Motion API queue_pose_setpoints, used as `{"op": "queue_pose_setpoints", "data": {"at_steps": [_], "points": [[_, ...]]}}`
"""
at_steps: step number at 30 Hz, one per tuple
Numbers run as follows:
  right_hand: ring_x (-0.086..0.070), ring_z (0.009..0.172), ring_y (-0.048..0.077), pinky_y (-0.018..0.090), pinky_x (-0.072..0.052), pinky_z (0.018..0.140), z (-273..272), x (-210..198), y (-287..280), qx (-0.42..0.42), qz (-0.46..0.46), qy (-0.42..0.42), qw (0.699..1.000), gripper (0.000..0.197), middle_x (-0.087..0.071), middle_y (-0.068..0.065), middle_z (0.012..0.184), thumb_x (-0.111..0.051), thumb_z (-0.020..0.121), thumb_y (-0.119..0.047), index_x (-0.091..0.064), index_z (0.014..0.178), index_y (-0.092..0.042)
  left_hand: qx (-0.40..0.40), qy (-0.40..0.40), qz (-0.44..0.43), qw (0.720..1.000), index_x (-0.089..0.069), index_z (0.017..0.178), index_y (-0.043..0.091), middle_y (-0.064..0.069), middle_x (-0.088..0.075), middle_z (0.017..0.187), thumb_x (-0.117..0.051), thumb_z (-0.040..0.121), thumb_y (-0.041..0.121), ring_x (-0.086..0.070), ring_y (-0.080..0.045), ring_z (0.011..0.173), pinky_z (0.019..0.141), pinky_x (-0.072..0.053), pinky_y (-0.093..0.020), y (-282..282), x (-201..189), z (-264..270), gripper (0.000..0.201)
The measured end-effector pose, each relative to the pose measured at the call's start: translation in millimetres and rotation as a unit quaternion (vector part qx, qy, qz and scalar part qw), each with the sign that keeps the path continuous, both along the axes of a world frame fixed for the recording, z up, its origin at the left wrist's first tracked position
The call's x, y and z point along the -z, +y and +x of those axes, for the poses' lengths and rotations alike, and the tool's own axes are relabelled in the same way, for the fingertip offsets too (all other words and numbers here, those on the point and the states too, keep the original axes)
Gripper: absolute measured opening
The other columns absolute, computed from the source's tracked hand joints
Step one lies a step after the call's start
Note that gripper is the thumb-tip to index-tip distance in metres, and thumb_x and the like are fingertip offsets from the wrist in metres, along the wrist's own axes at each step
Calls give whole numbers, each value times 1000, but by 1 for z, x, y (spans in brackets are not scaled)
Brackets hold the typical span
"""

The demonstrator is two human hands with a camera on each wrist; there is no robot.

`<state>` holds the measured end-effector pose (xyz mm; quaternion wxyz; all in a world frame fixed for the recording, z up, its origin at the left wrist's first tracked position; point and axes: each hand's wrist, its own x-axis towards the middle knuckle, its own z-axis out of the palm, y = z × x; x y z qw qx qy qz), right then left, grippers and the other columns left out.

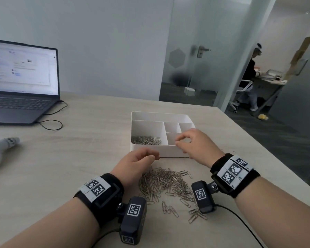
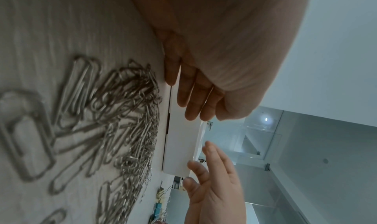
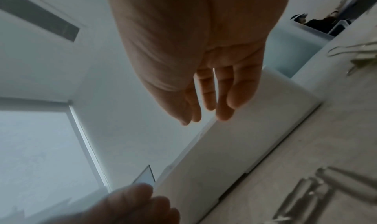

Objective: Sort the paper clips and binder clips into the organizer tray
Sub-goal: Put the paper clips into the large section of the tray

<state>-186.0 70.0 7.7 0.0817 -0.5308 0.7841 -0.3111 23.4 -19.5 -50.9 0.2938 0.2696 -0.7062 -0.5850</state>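
Observation:
The white organizer tray [image 1: 145, 151] stands mid-table, and its large left compartment holds a heap of silver paper clips [image 1: 146, 140]. A bigger loose pile of paper clips [image 1: 166, 183] lies on the table in front of it, between my wrists. My left hand [image 1: 149, 157] hangs at the tray's front wall [image 2: 179, 147] with relaxed fingers [image 2: 191, 105] and holds nothing. My right hand [image 1: 185, 143] hovers over the tray's front right compartment, its fingers [image 3: 209, 101] loose and empty. A few coloured binder clips [image 2: 160, 201] lie on the table beyond the pile, seen only in the left wrist view.
An open laptop [image 1: 20, 83] with a black cable [image 1: 52, 123] sits at the back left. A grey soft object [image 1: 0, 153] lies at the left edge. The table's right edge [image 1: 268, 151] runs diagonally close to my right wrist. A person sits at a desk beyond the glass door.

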Motion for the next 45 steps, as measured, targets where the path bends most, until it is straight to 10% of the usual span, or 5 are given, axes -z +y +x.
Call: {"op": "queue_pose_setpoints", "data": {"at_steps": [6, 13, 22, 30, 45], "points": [[-56, 56, 5, 22, -41, 51, 2, 0, 26, -47, 39, -144, 988, 23, -66, -3, 74, -69, 90, -40, -73, 88, -18, -22, -146, -188, 971, -72, 98, 32, 15, -65, 89, -71, 84, 32, -58, 1, 72, 72, -46, -15, -6, -4, 9, 14], [-68, 89, 18, 23, -56, 60, 7, -8, 43, -129, 320, -43, 938, 77, -47, -12, 129, -82, 74, -55, -45, 141, -47, 104, -372, -281, 879, -37, 149, 36, 13, -40, 135, -64, 45, 88, -45, -10, 126, 109, -39, -33, -7, -20, 14, 119], [-69, 82, 26, 27, -60, 57, 28, -3, 27, -180, 339, 52, 922, 78, -45, -3, 123, -86, 75, -40, -46, 142, -44, 129, -413, -362, 826, -52, 135, 41, 9, -48, 118, -73, 59, 73, -57, -15, 106, 94, -49, -33, 0, -30, 3, 86], [-66, 93, 18, 36, -56, 83, 41, 6, 15, -182, 247, 76, 949, 30, -65, -4, 108, -74, 84, -33, -66, 113, -28, 116, -375, -379, 838, -72, 103, 33, 8, -65, 99, -70, 76, 50, -61, -14, 90, 80, -51, -27, 1, -32, -9, 32], [-58, 49, 18, 30, -47, 50, 25, 38, 12, -127, 53, -276, 951, 7, -63, 4, 67, -73, 87, -11, -67, 86, -14, 29, -179, -182, 966, -76, 81, 17, 10, -66, 58, -77, 81, 15, -60, -3, 51, 49, -56, -26, -25, -42, -6, 2]]}}
